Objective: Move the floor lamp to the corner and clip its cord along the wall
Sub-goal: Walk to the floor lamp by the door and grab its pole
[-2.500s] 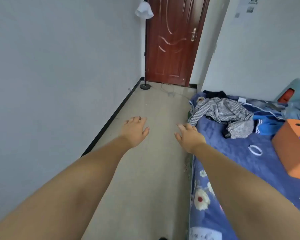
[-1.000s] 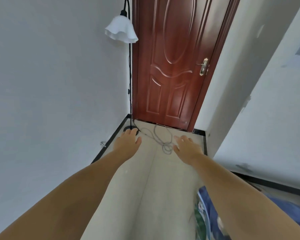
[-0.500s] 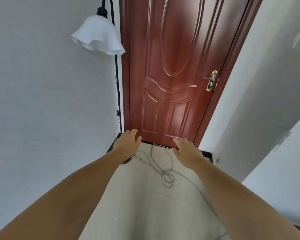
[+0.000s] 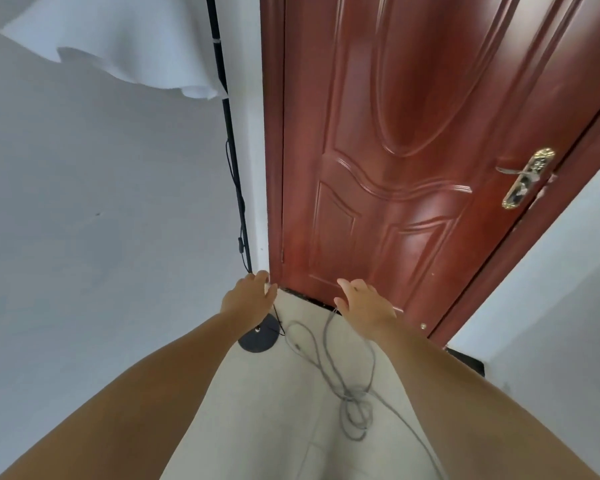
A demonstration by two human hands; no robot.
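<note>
The floor lamp stands in the corner between the left wall and the door. Its thin black pole (image 4: 235,174) rises from a round black base (image 4: 260,338) to a white ruffled shade (image 4: 118,46) at the top left. A grey cord (image 4: 352,393) lies in loose loops on the pale floor. My left hand (image 4: 249,300) reaches toward the pole's lower end, fingers apart, holding nothing. My right hand (image 4: 366,303) is stretched out over the cord near the door's foot, also open and holding nothing.
A dark red wooden door (image 4: 413,150) with a brass handle (image 4: 527,178) fills the far side. White walls close in on the left (image 4: 84,237) and right (image 4: 561,289). A black skirting strip (image 4: 465,362) runs at the right wall's foot.
I have walked along the room up to the lamp and door; the bed has left the view. Both hands stay stretched forward and open, now close to the lamp's pole and base.
</note>
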